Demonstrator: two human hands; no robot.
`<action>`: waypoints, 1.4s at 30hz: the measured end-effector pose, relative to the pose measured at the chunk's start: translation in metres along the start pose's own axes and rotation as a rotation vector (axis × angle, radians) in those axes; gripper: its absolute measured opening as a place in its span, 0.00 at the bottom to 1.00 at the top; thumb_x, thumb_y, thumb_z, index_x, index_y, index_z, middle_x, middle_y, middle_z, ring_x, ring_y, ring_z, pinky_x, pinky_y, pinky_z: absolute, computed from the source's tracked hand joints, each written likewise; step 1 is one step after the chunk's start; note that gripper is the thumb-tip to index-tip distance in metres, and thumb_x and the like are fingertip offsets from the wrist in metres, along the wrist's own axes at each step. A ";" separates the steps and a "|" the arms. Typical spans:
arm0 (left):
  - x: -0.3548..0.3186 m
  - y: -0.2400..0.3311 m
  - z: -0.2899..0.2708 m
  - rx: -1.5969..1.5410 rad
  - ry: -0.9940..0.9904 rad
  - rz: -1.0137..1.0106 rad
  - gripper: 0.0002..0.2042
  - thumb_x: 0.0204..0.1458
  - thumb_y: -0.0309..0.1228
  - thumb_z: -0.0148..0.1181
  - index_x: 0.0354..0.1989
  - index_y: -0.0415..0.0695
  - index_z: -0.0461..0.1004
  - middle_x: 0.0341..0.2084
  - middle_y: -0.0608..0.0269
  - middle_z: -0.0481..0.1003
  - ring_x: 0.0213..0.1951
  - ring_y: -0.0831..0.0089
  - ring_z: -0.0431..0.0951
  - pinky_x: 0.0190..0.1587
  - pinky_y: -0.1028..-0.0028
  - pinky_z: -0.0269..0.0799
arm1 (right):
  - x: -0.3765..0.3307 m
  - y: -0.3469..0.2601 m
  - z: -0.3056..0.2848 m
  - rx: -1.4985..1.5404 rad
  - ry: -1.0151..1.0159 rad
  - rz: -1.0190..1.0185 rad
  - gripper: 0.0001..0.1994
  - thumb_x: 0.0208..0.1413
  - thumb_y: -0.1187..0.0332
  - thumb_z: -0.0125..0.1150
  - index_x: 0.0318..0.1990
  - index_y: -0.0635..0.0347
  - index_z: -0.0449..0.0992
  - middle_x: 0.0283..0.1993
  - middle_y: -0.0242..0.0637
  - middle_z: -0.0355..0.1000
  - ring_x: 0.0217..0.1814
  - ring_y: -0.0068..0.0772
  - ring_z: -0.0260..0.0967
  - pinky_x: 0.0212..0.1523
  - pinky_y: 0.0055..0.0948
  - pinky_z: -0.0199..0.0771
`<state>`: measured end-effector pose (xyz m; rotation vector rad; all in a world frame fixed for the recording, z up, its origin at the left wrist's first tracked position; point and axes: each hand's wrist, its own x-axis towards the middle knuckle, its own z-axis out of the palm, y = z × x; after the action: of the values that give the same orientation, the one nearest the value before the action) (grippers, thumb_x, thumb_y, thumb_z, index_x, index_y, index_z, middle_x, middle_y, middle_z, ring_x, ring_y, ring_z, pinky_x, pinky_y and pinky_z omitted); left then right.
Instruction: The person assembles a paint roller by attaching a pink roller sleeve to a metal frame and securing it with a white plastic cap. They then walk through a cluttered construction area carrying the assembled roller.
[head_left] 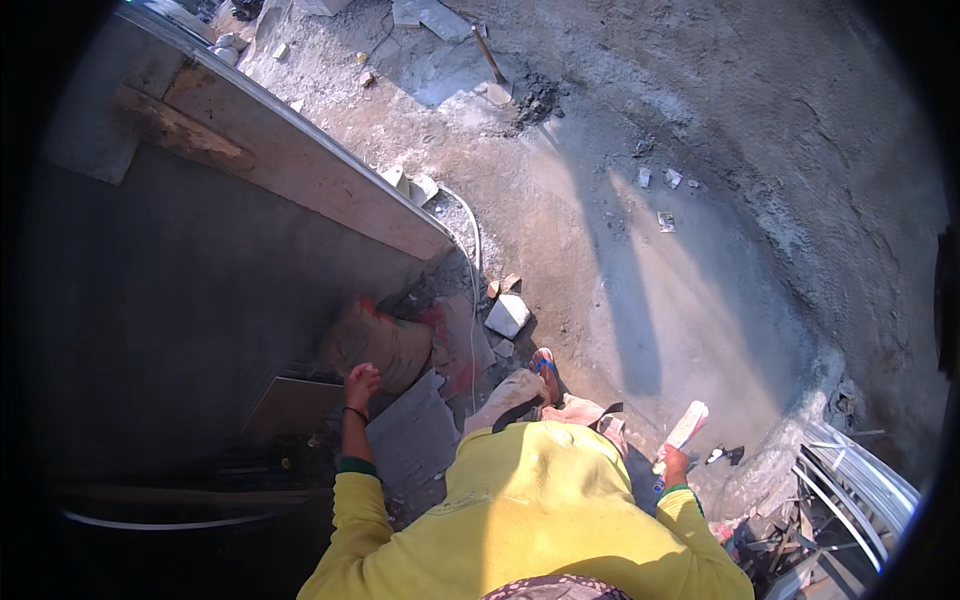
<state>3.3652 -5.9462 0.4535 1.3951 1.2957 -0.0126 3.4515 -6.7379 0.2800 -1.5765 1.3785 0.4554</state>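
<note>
My left hand (362,384), with a dark band at the wrist, is raised beside a brown sack (385,345). Its fingers are curled in, and nothing shows in them. Low on the right, my right hand (675,462) is closed around the near end of a flat, elongated, whitish-pink object (686,425); its exact kind cannot be made out. The object points away from me, above the ground. My foot in a blue-strapped flip-flop (545,372) shows between the hands.
At left stands a grey-walled structure with a brown ledge (300,170). Broken pale slabs (508,315) and a bent pipe (470,225) lie ahead. Farther off, a shovel (490,62) stands by a dark heap (538,100). White strips (850,480) and scrap lie at right.
</note>
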 end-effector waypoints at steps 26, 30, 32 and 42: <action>0.307 0.207 0.195 0.088 0.084 -0.294 0.41 0.50 0.36 0.60 0.69 0.40 0.42 0.40 0.49 0.75 0.44 0.64 0.76 0.40 0.66 0.74 | -0.053 -0.650 0.645 -0.490 -0.462 -0.660 0.17 0.48 0.57 0.64 0.19 0.60 0.69 0.22 0.34 0.65 0.24 0.29 0.60 0.27 0.34 0.62; 0.199 0.109 -0.023 0.204 1.434 -0.435 0.34 0.48 0.38 0.58 0.63 0.40 0.55 0.39 0.42 0.76 0.41 0.48 0.77 0.42 0.55 0.73 | -0.056 -0.778 0.782 -0.689 -0.572 -0.891 0.19 0.51 0.58 0.62 0.20 0.68 0.75 0.20 0.36 0.69 0.24 0.30 0.64 0.29 0.36 0.64; 0.077 0.105 -0.097 1.076 1.297 -0.829 0.17 0.48 0.40 0.59 0.41 0.41 0.77 0.37 0.51 0.78 0.40 0.53 0.78 0.40 0.57 0.73 | -0.074 -0.796 0.865 -0.708 -0.682 -0.872 0.19 0.51 0.59 0.62 0.19 0.68 0.73 0.21 0.35 0.68 0.23 0.29 0.63 0.26 0.36 0.62; 0.456 0.268 0.311 -0.609 0.209 -0.923 0.18 0.47 0.43 0.60 0.41 0.42 0.77 0.38 0.54 0.78 0.41 0.59 0.78 0.42 0.63 0.72 | -0.314 -0.839 1.203 -0.586 -0.746 -0.886 0.12 0.50 0.66 0.67 0.22 0.56 0.68 0.21 0.27 0.65 0.21 0.18 0.59 0.22 0.23 0.57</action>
<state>3.9176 -5.7873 0.2399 0.2206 1.8249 -0.0909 4.4825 -5.6484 0.2996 -1.9859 -0.0821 0.8047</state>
